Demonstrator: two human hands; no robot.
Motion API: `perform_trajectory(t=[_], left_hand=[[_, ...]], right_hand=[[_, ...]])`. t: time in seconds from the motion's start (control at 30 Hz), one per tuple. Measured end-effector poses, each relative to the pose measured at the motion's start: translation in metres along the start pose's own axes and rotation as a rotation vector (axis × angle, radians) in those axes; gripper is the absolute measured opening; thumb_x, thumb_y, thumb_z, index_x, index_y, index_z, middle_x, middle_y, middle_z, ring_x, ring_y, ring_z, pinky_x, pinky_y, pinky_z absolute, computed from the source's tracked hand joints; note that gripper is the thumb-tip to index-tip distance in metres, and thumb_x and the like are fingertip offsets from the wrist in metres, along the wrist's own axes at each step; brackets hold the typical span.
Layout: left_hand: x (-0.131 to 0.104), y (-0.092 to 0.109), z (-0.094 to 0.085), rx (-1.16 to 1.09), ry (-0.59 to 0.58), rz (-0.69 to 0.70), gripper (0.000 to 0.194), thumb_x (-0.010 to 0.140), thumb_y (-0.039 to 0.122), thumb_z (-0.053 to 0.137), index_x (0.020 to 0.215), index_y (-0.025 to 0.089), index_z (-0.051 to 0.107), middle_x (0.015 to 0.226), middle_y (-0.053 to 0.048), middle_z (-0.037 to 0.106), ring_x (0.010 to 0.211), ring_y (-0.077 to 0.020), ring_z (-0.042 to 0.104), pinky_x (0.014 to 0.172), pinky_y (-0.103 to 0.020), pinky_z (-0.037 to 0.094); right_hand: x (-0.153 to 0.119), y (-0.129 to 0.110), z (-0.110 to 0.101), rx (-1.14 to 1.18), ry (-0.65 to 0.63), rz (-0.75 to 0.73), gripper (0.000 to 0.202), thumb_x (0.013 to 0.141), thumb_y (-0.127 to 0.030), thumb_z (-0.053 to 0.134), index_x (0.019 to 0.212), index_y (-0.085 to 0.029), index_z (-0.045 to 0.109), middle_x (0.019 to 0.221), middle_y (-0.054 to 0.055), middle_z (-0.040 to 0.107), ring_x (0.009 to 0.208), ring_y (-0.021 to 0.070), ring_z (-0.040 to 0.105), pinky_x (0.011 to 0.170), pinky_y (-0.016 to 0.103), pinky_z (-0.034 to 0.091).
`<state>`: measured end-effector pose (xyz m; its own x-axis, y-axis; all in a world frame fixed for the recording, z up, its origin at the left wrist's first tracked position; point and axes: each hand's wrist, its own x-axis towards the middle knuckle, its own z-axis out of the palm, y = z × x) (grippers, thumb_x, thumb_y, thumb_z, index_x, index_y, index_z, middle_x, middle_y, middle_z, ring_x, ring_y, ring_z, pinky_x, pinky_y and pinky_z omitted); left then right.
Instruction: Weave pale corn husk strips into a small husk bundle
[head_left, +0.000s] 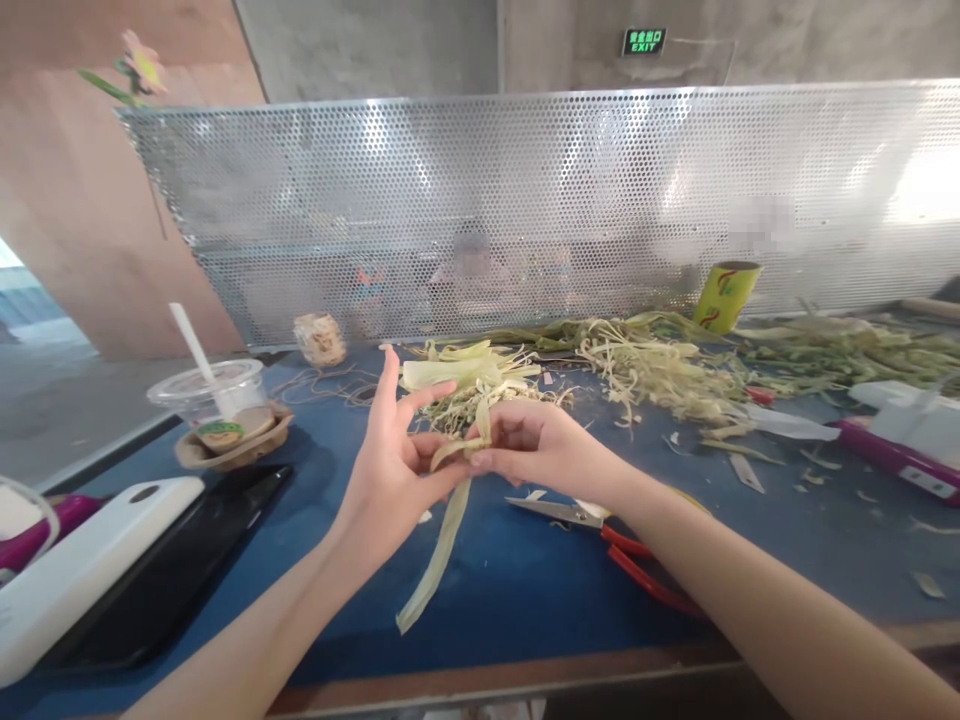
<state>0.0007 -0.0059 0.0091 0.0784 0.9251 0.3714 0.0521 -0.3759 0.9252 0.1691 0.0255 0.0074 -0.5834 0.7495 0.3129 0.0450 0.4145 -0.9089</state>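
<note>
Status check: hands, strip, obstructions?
Left hand, right hand: both pinching pale strip. Strip's long end trailing toward near edge. Scissors close by, partly hidden by right forearm.

Left hand: one finger raised, thumb pointing inward
Right hand: curled, pinching
Forearms: bare, angled together

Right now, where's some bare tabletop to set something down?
Bare tabletop shows between the held strip, the scissors and the front edge; another patch lies between the black device and your left forearm. It's crowded along the back with plant strips.
</note>
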Motion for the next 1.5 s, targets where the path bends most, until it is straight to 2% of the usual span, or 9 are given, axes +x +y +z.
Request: perform_trajectory(t=[0.17,0.4,0.53,0.67,0.83,1.17,1.33,1.43,1.5], left_hand=[[-0.002,-0.002,0.002,0.009,0.012,0.003,0.117,0.058,0.013,0.075,0.138,0.046,-0.005,0.129,-0.009,0.045,0.050,-0.0034,0.053,0.036,-0.018,0.046],[-0.001,0.001,0.003,0.024,0.015,-0.046,0.123,0.057,0.016,0.076,0.135,0.047,-0.014,0.129,-0.011,0.046,0.046,-0.0046,0.053,0.033,-0.021,0.046],[-0.002,0.003,-0.001,0.105,0.100,0.079,0.107,0.065,0.019,0.072,0.139,0.042,0.000,0.131,-0.010,0.045,0.055,-0.0062,0.059,0.049,-0.025,0.055],[-0.003,0.000,-0.004,0.281,0.142,0.194,0.085,0.072,0.020,0.066,0.141,0.029,0.017,0.092,-0.003,0.067,0.079,-0.0149,0.066,0.070,-0.026,0.055],[-0.005,-0.005,-0.004,0.352,0.109,0.211,0.070,0.076,0.022,0.061,0.137,0.024,0.027,0.081,-0.001,0.069,0.069,-0.0144,0.066,0.065,-0.026,0.054],[0.001,0.015,-0.009,0.348,0.170,0.053,0.052,0.074,0.032,0.063,0.120,0.021,0.042,0.075,-0.001,0.066,0.061,-0.0155,0.061,0.060,-0.028,0.050],[0.002,0.017,-0.018,0.508,-0.025,0.048,0.048,0.077,0.026,0.058,0.121,0.020,0.039,0.082,-0.002,0.064,0.066,-0.0155,0.059,0.067,-0.031,0.047],[-0.001,0.014,-0.015,0.418,-0.126,0.051,0.059,0.079,0.025,0.054,0.132,0.022,0.027,0.101,-0.006,0.063,0.087,-0.0179,0.059,0.078,-0.033,0.046],[-0.002,0.012,-0.011,0.359,-0.163,0.031,0.066,0.080,0.025,0.055,0.136,0.020,0.021,0.094,-0.005,0.064,0.086,-0.0168,0.060,0.083,-0.034,0.045]], right_hand=[[0.000,0.004,0.006,-0.046,0.082,0.016,0.018,0.074,-0.032,0.063,0.077,-0.015,0.058,0.060,-0.004,0.047,0.050,0.0064,0.044,0.048,0.021,0.037],[0.000,-0.001,0.000,0.094,0.143,0.012,0.013,0.075,-0.028,0.061,0.079,-0.016,0.056,0.054,-0.007,0.046,0.043,0.0057,0.042,0.043,0.021,0.036],[0.001,-0.001,-0.005,0.072,0.171,0.014,0.010,0.076,-0.026,0.059,0.077,-0.017,0.054,0.055,-0.006,0.047,0.043,0.0055,0.041,0.044,0.021,0.036],[0.001,-0.004,-0.002,0.054,0.157,0.029,0.009,0.075,-0.024,0.058,0.076,-0.017,0.054,0.056,-0.006,0.047,0.045,0.0057,0.041,0.044,0.021,0.035],[0.001,-0.005,0.003,-0.007,0.183,0.000,0.014,0.068,-0.023,0.065,0.069,-0.016,0.053,0.066,-0.004,0.051,0.055,0.0065,0.046,0.054,0.021,0.039],[0.002,0.000,-0.005,-0.094,0.276,-0.001,0.018,0.072,-0.029,0.061,0.065,-0.017,0.051,0.058,-0.004,0.047,0.050,0.0063,0.042,0.048,0.020,0.035],[0.001,0.001,-0.005,-0.168,0.245,-0.021,0.015,0.071,-0.028,0.062,0.067,-0.017,0.053,0.059,-0.004,0.049,0.053,0.0072,0.044,0.051,0.021,0.037],[-0.001,0.004,-0.001,-0.171,0.167,-0.001,0.014,0.072,-0.029,0.062,0.071,-0.017,0.054,0.058,-0.004,0.048,0.051,0.0071,0.044,0.049,0.021,0.036],[-0.002,0.004,0.001,-0.164,0.135,-0.010,0.013,0.073,-0.028,0.062,0.073,-0.017,0.055,0.059,-0.004,0.048,0.051,0.0070,0.044,0.050,0.021,0.037]])
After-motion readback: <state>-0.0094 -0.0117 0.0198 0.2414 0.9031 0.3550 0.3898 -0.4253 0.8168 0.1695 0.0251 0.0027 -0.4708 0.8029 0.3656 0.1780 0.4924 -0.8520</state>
